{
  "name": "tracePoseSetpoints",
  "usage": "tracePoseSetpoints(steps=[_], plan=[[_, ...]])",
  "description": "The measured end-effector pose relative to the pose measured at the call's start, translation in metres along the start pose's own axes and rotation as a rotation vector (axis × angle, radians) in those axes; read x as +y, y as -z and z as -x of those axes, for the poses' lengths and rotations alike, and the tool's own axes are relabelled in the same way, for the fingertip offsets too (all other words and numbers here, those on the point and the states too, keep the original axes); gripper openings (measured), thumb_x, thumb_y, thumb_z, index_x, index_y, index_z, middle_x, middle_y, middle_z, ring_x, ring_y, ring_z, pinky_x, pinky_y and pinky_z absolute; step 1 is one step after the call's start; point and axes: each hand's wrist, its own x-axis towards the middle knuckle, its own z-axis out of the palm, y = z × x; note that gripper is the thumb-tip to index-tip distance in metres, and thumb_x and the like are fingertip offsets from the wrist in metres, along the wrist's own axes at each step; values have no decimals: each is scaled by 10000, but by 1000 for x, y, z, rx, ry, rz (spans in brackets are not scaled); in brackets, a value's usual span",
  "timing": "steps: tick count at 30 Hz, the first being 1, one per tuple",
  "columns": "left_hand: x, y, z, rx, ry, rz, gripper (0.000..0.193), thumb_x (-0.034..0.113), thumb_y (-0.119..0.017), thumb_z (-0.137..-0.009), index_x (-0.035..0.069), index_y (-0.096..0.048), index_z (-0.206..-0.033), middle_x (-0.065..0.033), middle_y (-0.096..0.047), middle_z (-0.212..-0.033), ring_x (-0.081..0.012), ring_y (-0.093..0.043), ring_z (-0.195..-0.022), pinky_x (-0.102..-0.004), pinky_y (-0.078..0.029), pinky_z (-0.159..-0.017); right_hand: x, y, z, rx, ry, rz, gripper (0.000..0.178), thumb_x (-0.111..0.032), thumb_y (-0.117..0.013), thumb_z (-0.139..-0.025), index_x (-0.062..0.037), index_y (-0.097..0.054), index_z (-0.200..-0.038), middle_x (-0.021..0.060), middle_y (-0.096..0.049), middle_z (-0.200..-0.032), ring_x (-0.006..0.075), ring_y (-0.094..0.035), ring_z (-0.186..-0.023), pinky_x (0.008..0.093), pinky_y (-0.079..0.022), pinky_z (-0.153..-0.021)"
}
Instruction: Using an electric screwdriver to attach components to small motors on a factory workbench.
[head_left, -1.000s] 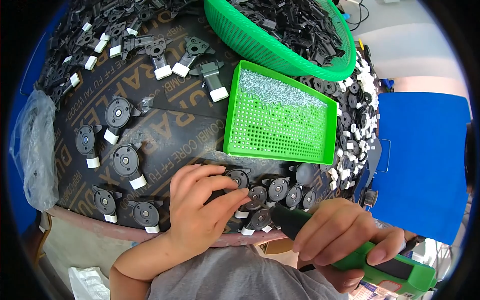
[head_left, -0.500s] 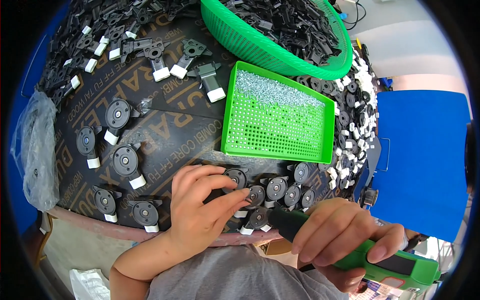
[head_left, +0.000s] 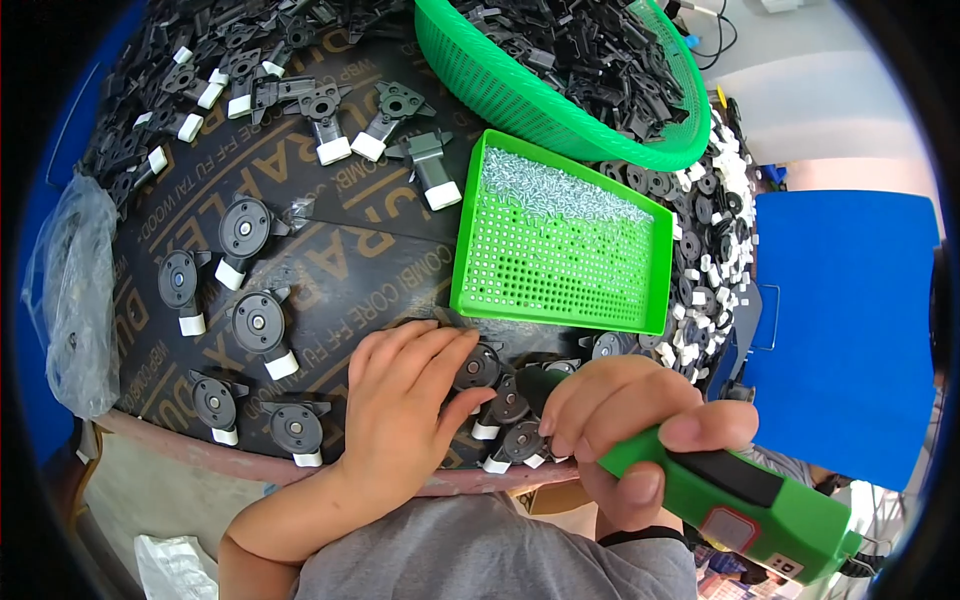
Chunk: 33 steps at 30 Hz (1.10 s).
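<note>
Black round part [head_left: 477, 368] lies at the fingertips of the left hand [head_left: 402, 405], which is half open, thumb parted from fingers (grip on it: cannot tell). Right hand [head_left: 635, 425] wraps firmly around a green power screwdriver [head_left: 760, 505], its dark nose just beside the part, partly hiding neighbouring round parts [head_left: 521, 441]. Green screw tray [head_left: 560, 321] lies beyond; green basket [head_left: 500, 80] farther off.

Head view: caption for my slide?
Left hand at a black round part, right hand gripping a green handheld tool, green tray of screws beyond.
</note>
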Motion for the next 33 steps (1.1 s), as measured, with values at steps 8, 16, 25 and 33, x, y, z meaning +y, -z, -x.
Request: tracePoseSetpoints(steps=[8, 16, 25, 33], plan=[[3, 3, 0, 4, -5, -30, 468, 236, -767, -809, 33, -637, -1210, -91, -624, -1172, -288, -563, -1139, -462, -392, -1002, 6, 0, -7, -152, -48, -16, 314, -183, -658, -970, -104, -379, -1090, 96, -574, -676, 237, -568, -511, 402, -519, -489], [3, -1, 1, 6, 7, 14, 528, 219, -818, -739, 41, -640, -1203, -95, -640, -1156, -305, -576, -1127, -464, -391, -1015, -8, 0, -7, 71, -38, -33, 273, -243, -638, -980, -146, -427, -1124, 47, -533, -667, 189, -563, -542, 365, -518, -493], [-3, 1, 3, -53, 14, 50, 592, 322, -775, -783, 22, -602, -1263, -102, -620, -1209, -304, -550, -1166, -466, -389, -1013, 26, 16, -15, 167, -148, 141, 324, -270, -596, -981, -166, -385, -1203, 62, -504, -677, 190, -528, -537, 349, -497, -525], [-3, 1, 5, -46, 15, 39, 584, 314, -772, -795, 22, -600, -1270, -109, -625, -1208, -305, -551, -1172, -467, -387, -1014, 31, 16, -12, 143, -126, 133, 324, -268, -590, -979, -164, -371, -1194, 68, -511, -677, 192, -543, -545, 350, -500, -516]])
